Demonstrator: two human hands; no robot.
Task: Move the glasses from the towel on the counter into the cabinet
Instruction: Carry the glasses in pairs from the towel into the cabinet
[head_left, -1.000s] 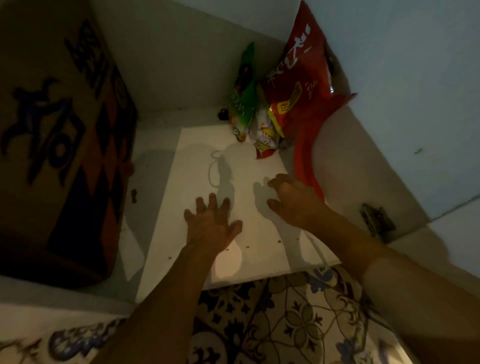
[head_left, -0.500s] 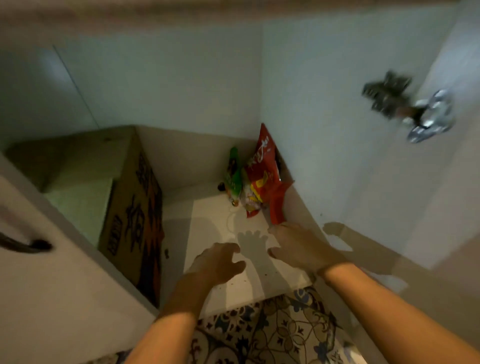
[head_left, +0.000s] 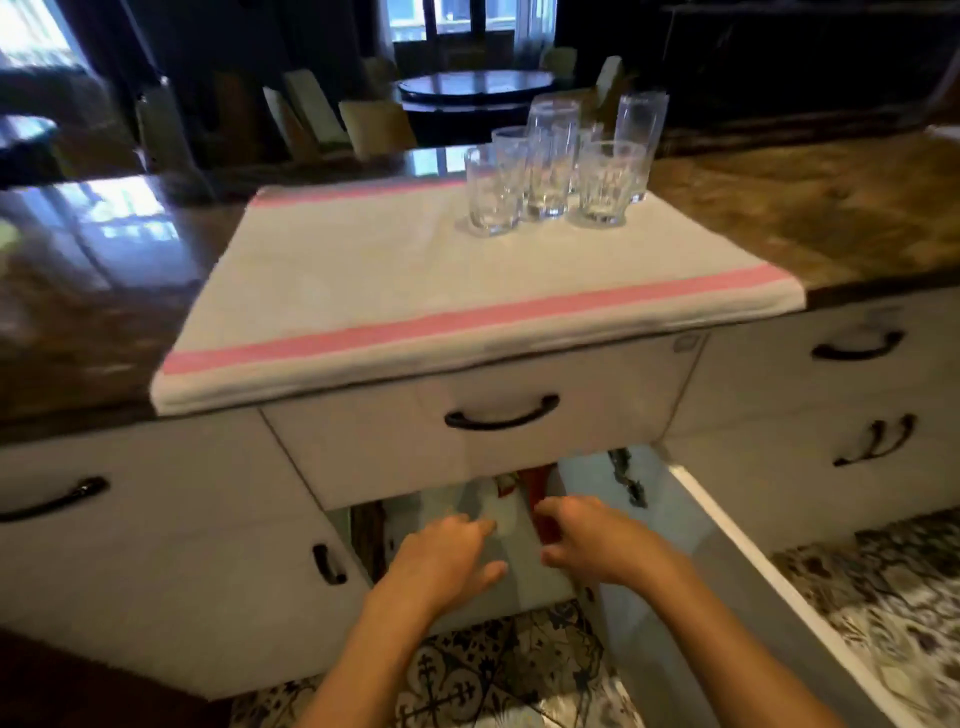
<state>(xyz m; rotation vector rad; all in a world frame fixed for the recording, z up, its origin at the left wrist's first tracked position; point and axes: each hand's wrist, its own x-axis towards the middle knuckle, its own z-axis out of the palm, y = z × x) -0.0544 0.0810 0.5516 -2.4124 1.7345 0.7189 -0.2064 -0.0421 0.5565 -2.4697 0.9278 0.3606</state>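
The glasses (head_left: 561, 166) stand upright in a tight cluster on the towel (head_left: 395, 280), at its far right corner, some touching or overlapping one another in the view; the taller ones are at the back. The towel, pale with pink stripes, lies flat on the dark table (head_left: 810, 208) and its near edge hangs just over the table's front edge, above a drawer (head_left: 483, 431) with a dark handle. Below the drawer the cabinet (head_left: 524, 566) is open, its door (head_left: 727, 587) swung out to the right. Both hands are low at the cabinet's mouth, apart from each other and well away from the glasses. The left hand (head_left: 447, 556) is released, fingers loosely bent, holding nothing. The right hand (head_left: 597, 540) is likewise empty, fingers loosely curled. A red packet (head_left: 537, 480) shows deep inside the cabinet.
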